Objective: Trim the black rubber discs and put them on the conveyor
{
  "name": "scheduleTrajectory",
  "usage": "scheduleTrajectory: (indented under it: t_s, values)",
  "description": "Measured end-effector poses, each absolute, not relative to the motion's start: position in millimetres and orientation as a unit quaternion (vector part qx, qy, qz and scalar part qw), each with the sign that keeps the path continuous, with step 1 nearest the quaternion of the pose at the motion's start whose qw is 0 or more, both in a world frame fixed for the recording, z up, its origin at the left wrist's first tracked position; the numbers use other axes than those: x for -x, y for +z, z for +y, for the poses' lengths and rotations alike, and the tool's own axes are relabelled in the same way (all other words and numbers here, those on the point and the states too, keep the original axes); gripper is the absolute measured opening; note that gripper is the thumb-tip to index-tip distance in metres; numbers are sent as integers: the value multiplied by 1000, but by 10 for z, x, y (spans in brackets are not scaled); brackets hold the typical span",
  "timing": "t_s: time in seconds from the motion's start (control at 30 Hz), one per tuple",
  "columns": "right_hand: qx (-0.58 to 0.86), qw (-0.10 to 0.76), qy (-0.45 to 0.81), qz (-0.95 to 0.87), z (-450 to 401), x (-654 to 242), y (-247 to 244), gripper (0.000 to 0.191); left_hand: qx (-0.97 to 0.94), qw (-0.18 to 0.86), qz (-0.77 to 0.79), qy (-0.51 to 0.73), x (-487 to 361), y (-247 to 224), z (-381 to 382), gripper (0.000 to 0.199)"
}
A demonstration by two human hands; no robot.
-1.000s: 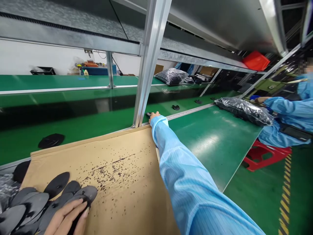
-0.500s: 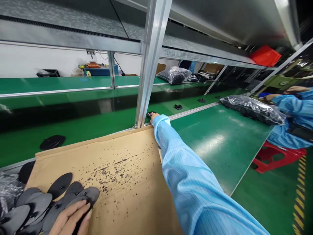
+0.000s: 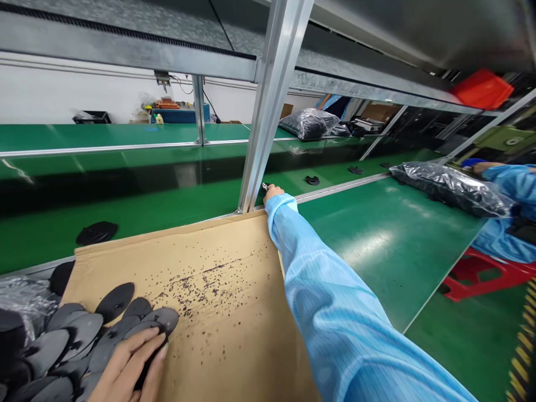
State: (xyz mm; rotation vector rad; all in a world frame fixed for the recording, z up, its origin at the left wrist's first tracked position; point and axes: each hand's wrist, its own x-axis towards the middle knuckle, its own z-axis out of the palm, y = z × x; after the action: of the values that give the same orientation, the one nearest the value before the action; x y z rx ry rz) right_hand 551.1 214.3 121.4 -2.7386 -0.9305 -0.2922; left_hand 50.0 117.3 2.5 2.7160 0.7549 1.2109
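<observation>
One hand (image 3: pixel 274 193) beyond cardboard's far edge (image 3: pixel 176 232)

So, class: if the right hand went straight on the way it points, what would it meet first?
Probably the post, next in line from the right hand; depth is unclear, so it might pass behind it, over the green surface.
</observation>
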Motion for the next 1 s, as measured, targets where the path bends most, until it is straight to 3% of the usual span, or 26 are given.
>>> scheduleTrajectory:
  t_s: [0.27,0.37,0.47,0.63,0.7,0.77,0.87,1.0]
  values:
    - [887,293,-189,-302,1344,-5050,1621,28,-849,132,265,438,-630,314,991,20]
    - [839,382,-195,-335,1095,-4741,1581,27,-815,184,283,470,-638,366,994,20]
    - [745,462,-125,-465,865,-4177,1387,16,-737,287,342,508,-623,418,1005,20]
    - [565,405,55,-717,564,-2832,1022,16,-526,617,335,480,-566,509,1056,47]
    - [495,367,39,-787,554,-2407,913,13,-478,705,285,440,-542,521,1097,55]
    - [472,360,26,-805,591,-2147,816,13,-460,733,269,423,-526,515,1139,56]
    - [512,430,43,-743,654,-2049,683,15,-426,723,303,451,-517,494,1189,54]
    - [556,414,49,-719,648,-2199,584,48,-357,741,309,477,-517,481,1218,51]
